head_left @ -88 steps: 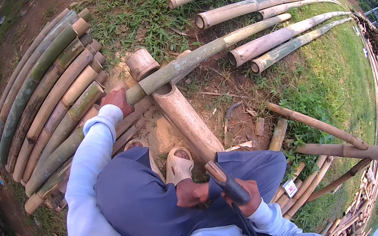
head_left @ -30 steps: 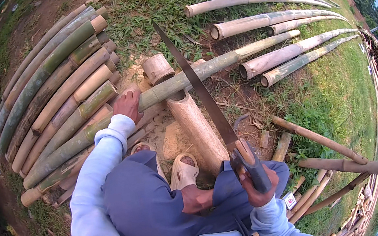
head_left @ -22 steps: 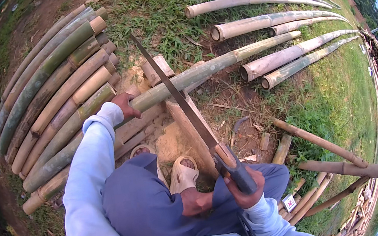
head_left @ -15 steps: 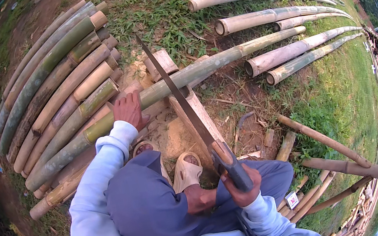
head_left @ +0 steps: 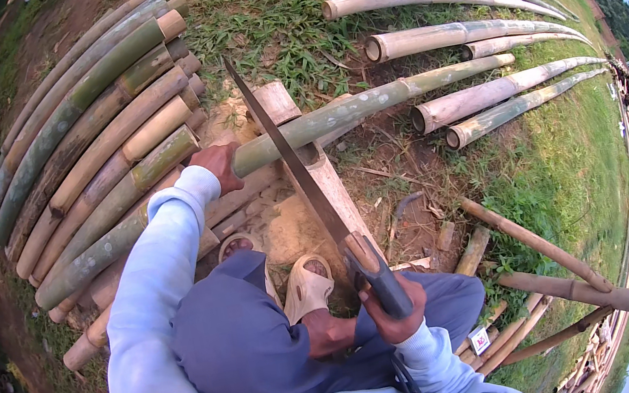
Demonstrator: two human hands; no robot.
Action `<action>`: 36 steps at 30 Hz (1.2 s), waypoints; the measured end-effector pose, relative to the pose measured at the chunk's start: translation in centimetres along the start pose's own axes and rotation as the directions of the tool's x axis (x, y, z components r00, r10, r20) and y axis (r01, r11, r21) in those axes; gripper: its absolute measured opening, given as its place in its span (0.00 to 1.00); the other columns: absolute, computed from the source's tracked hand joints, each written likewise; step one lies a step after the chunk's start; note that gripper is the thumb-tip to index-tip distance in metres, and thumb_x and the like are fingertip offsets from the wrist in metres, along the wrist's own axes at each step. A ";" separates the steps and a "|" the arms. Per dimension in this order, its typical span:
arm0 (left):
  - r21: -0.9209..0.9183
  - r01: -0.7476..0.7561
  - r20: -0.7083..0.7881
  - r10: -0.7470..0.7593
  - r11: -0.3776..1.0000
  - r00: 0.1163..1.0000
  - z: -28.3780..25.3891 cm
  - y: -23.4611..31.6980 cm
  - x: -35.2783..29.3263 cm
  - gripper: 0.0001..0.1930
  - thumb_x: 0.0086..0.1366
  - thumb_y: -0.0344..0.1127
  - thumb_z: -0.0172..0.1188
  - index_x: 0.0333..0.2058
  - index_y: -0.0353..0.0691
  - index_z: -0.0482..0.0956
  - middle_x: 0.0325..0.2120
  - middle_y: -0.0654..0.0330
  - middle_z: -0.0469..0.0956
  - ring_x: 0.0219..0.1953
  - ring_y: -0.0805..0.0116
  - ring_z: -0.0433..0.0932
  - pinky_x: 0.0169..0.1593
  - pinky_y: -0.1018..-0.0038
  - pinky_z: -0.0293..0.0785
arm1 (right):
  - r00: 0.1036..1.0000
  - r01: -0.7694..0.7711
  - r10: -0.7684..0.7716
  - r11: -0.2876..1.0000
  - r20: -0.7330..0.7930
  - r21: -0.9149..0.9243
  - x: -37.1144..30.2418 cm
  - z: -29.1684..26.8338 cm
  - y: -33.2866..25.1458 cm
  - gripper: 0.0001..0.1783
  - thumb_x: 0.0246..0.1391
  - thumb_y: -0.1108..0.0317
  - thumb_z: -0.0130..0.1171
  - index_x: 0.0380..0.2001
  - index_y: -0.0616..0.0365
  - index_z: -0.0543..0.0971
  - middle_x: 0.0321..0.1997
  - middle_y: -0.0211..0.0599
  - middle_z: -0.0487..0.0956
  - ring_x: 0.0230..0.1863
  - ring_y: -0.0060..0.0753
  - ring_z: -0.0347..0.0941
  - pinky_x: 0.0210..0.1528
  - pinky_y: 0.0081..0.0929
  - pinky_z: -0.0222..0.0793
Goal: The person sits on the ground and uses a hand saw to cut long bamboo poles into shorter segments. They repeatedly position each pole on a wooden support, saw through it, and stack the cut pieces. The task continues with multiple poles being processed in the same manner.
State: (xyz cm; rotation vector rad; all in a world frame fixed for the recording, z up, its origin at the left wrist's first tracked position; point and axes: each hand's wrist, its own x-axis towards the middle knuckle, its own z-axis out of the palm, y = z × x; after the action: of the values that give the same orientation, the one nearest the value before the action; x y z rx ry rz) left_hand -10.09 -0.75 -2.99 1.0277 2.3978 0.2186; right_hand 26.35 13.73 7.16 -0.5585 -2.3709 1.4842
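Observation:
A green bamboo pole (head_left: 366, 106) lies across a pale notched wooden block (head_left: 334, 189). My left hand (head_left: 218, 167) is closed around the left end of the pole, its fingers partly hidden. In my right hand (head_left: 396, 311) is the wood-and-dark handle of a handsaw (head_left: 302, 170). The long dark blade slants up and to the left, crossing over the pole just right of my left hand. Whether the teeth touch the bamboo I cannot tell.
Several cut bamboo lengths (head_left: 97, 120) lie stacked on the left, reaching under my left forearm. More long poles (head_left: 453, 34) fan out at the upper right. Bamboo props (head_left: 593, 292) stand at the lower right. Sawdust (head_left: 283, 230) lies by my sandals (head_left: 309, 284).
My left hand has shifted up and slightly right, to the pole's end. The saw in my right hand has drawn slightly left and down, still crossing the pole.

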 end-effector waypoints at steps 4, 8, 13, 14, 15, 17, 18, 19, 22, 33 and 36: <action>0.019 0.016 -0.010 -0.016 1.000 1.000 0.1 0.2 0.1 0.32 0.46 0.43 0.70 0.50 0.37 0.76 0.38 0.41 0.83 0.44 0.40 0.82 0.50 0.52 0.78 | 0.999 -0.028 0.028 0.999 0.029 0.016 0.2 0.2 0.8 0.11 0.49 0.77 0.69 0.38 0.63 0.81 0.23 0.37 0.77 0.21 0.31 0.75 0.26 0.28 0.68; 0.008 0.019 0.025 -0.019 1.000 1.000 -0.1 -0.1 0.3 0.32 0.45 0.44 0.71 0.50 0.38 0.77 0.38 0.41 0.83 0.44 0.41 0.82 0.51 0.53 0.78 | 0.999 -0.035 0.035 0.999 0.031 0.004 -0.2 0.5 0.7 0.12 0.50 0.77 0.69 0.39 0.64 0.82 0.24 0.37 0.78 0.22 0.29 0.76 0.27 0.27 0.69; -0.022 0.033 0.017 -0.033 0.999 0.999 -0.1 0.0 0.4 0.30 0.45 0.43 0.71 0.48 0.39 0.78 0.38 0.41 0.83 0.44 0.41 0.82 0.51 0.53 0.78 | 0.992 -0.120 0.119 0.993 0.037 0.010 -0.3 0.7 0.2 0.09 0.50 0.76 0.69 0.35 0.63 0.81 0.25 0.35 0.79 0.25 0.26 0.77 0.31 0.25 0.71; -0.028 0.044 0.035 -0.043 0.999 0.998 -0.2 0.0 0.4 0.30 0.45 0.43 0.71 0.48 0.39 0.78 0.38 0.41 0.83 0.44 0.41 0.82 0.51 0.53 0.77 | 0.994 -0.106 0.106 0.994 0.040 -0.006 -0.3 0.8 0.4 0.09 0.50 0.75 0.69 0.35 0.63 0.81 0.25 0.35 0.79 0.25 0.26 0.77 0.31 0.25 0.71; -0.031 0.038 0.020 -0.037 0.999 0.999 -0.1 -0.1 0.4 0.30 0.45 0.43 0.71 0.48 0.39 0.78 0.38 0.41 0.83 0.44 0.41 0.82 0.52 0.54 0.77 | 0.993 -0.113 0.113 0.994 0.036 0.000 -0.4 0.9 0.7 0.09 0.50 0.75 0.69 0.36 0.63 0.81 0.25 0.35 0.79 0.25 0.26 0.77 0.31 0.25 0.71; -0.037 0.027 -0.008 -0.027 0.999 1.000 0.2 -0.5 0.4 0.29 0.45 0.42 0.70 0.48 0.39 0.78 0.38 0.41 0.83 0.44 0.41 0.82 0.52 0.54 0.77 | 0.991 -0.129 0.129 0.992 0.029 0.012 -0.8 1.2 1.1 0.10 0.50 0.75 0.69 0.37 0.63 0.81 0.25 0.36 0.79 0.25 0.27 0.77 0.32 0.25 0.71; -0.034 0.030 0.000 -0.030 0.999 1.000 0.0 -0.2 0.4 0.30 0.45 0.42 0.70 0.49 0.39 0.78 0.39 0.41 0.83 0.45 0.41 0.82 0.52 0.54 0.77 | 0.991 -0.133 0.133 0.991 0.035 0.020 -0.9 1.3 1.1 0.10 0.50 0.75 0.69 0.37 0.63 0.81 0.26 0.36 0.79 0.25 0.27 0.77 0.32 0.26 0.72; -0.030 0.033 0.009 -0.032 0.999 0.999 -0.2 0.0 0.4 0.31 0.45 0.42 0.70 0.50 0.39 0.78 0.39 0.40 0.83 0.45 0.41 0.82 0.52 0.54 0.77 | 0.990 -0.138 0.137 0.990 0.041 0.028 -0.9 1.3 1.0 0.10 0.50 0.76 0.69 0.37 0.63 0.81 0.26 0.36 0.79 0.25 0.27 0.77 0.32 0.26 0.72; -0.024 0.038 0.004 -0.038 0.999 0.999 -0.1 0.0 0.3 0.33 0.46 0.43 0.70 0.52 0.37 0.77 0.40 0.40 0.83 0.46 0.41 0.82 0.53 0.54 0.77 | 0.986 -0.159 0.156 0.986 0.049 0.051 -1.1 1.5 1.1 0.10 0.50 0.76 0.68 0.37 0.62 0.81 0.26 0.37 0.80 0.26 0.27 0.77 0.33 0.26 0.72; 0.003 0.028 0.001 -0.028 1.000 1.000 0.0 0.0 0.2 0.35 0.46 0.44 0.71 0.54 0.35 0.76 0.41 0.40 0.83 0.47 0.41 0.81 0.54 0.54 0.77 | 0.974 -0.187 0.180 0.982 0.138 0.036 -1.5 1.5 0.8 0.10 0.51 0.77 0.66 0.38 0.62 0.80 0.26 0.38 0.80 0.26 0.28 0.77 0.34 0.26 0.72; 0.001 0.050 0.038 -0.050 0.999 0.998 -0.4 0.3 0.3 0.34 0.46 0.44 0.70 0.52 0.36 0.77 0.41 0.41 0.83 0.46 0.41 0.81 0.53 0.54 0.77 | 0.971 -0.202 0.196 0.979 0.140 0.031 -1.2 1.7 1.0 0.10 0.50 0.77 0.65 0.38 0.63 0.80 0.26 0.38 0.80 0.27 0.29 0.78 0.34 0.27 0.72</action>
State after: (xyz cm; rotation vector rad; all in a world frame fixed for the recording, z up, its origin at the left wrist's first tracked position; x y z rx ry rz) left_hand -10.25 -0.28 -2.66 0.9625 2.3863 0.1794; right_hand 26.86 12.22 5.51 -0.7239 -2.4367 1.7074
